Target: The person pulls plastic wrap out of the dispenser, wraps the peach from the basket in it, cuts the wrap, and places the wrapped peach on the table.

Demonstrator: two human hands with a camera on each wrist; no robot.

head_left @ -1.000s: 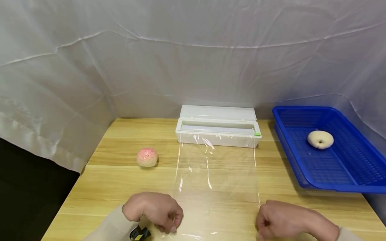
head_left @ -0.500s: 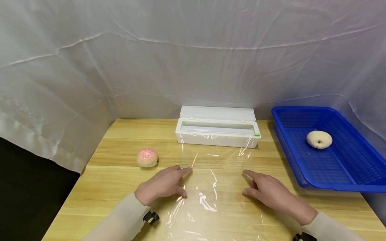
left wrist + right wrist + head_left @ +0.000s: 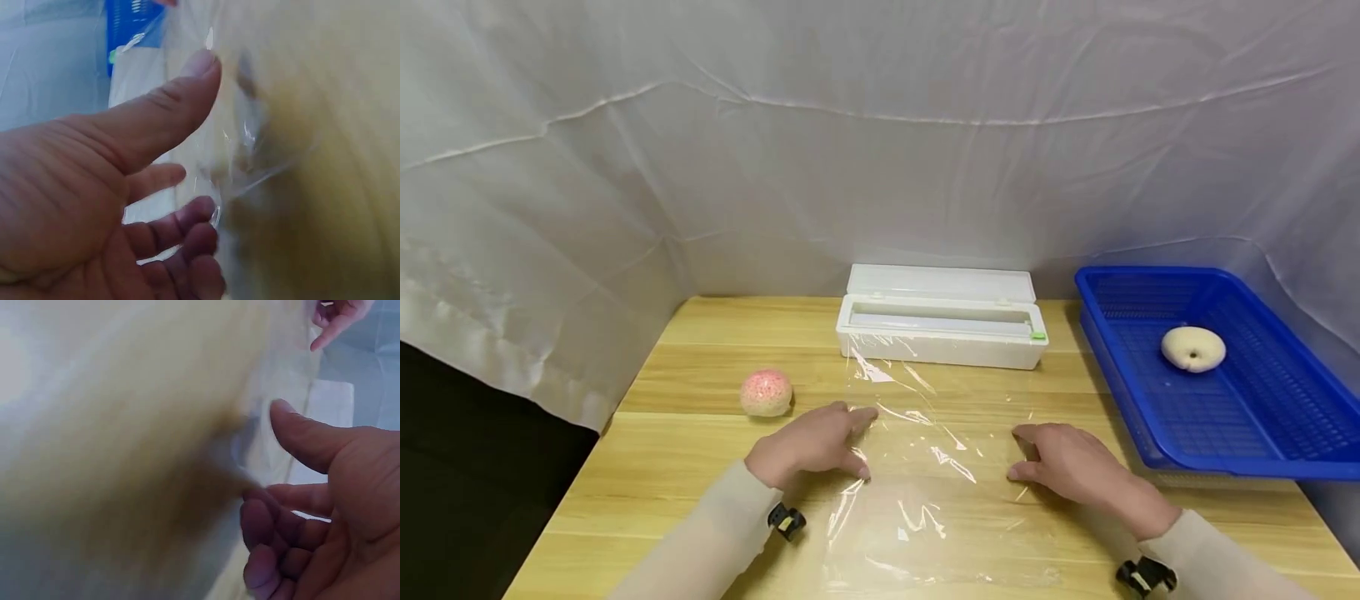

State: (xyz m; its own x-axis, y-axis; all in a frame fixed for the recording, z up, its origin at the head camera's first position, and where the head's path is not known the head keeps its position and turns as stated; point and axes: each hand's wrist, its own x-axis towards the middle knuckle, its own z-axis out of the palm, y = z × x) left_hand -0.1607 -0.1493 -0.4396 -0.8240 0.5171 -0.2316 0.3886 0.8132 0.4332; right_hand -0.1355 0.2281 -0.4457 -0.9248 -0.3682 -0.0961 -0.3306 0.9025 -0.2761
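Plastic film [image 3: 940, 492], creased, between hands [image 3: 812, 443] [image 3: 1067, 462]

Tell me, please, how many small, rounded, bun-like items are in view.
2: a pink-speckled item on the wooden table, left of the clear film, and a cream item inside the blue basket.
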